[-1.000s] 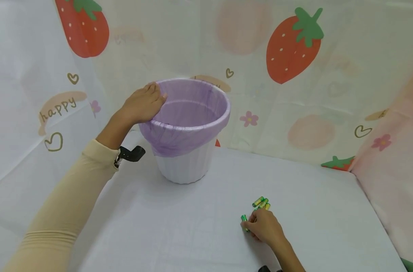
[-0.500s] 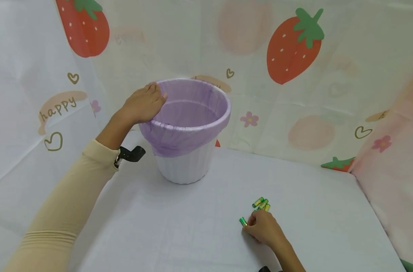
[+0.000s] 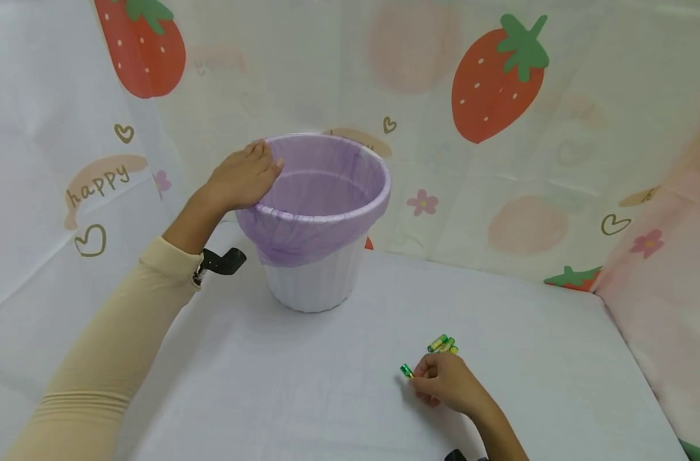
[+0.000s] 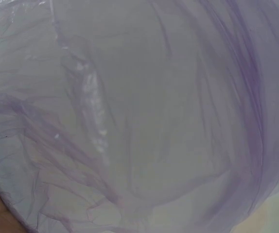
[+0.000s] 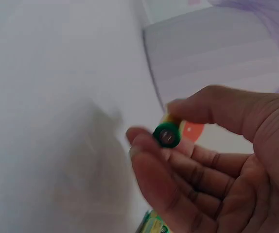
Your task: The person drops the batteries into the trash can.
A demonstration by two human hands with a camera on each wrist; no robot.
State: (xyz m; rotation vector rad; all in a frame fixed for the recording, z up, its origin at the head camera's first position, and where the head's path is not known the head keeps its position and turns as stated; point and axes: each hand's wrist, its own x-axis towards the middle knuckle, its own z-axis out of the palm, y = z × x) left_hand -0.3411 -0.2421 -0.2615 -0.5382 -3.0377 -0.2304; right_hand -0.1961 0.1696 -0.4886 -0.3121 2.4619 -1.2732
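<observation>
My left hand (image 3: 243, 176) holds the left rim of a white trash bin (image 3: 312, 285), which is lined with a purple plastic bag (image 3: 303, 240). The thumb lies at the inner side; the other fingertips are hidden. The left wrist view is filled by the thin bag (image 4: 144, 121), with a bit of hand at its lower left. My right hand (image 3: 447, 384) pinches a green and yellow battery (image 3: 406, 371) between thumb and fingers, just above the table. One end of that battery (image 5: 167, 135) faces the right wrist camera. Several similar batteries (image 3: 438, 343) lie just beyond my right hand.
A white cloth (image 3: 303, 384) covers the table. Behind the bin hangs a backdrop (image 3: 430, 160) printed with strawberries, hearts and flowers. A pink side panel (image 3: 672, 307) rises at the right. The bin stands near the back, left of the batteries.
My right hand has taken hold of the single battery and lifted it slightly off the table, its visible end shifting a little left. The left hand and the bin have not moved.
</observation>
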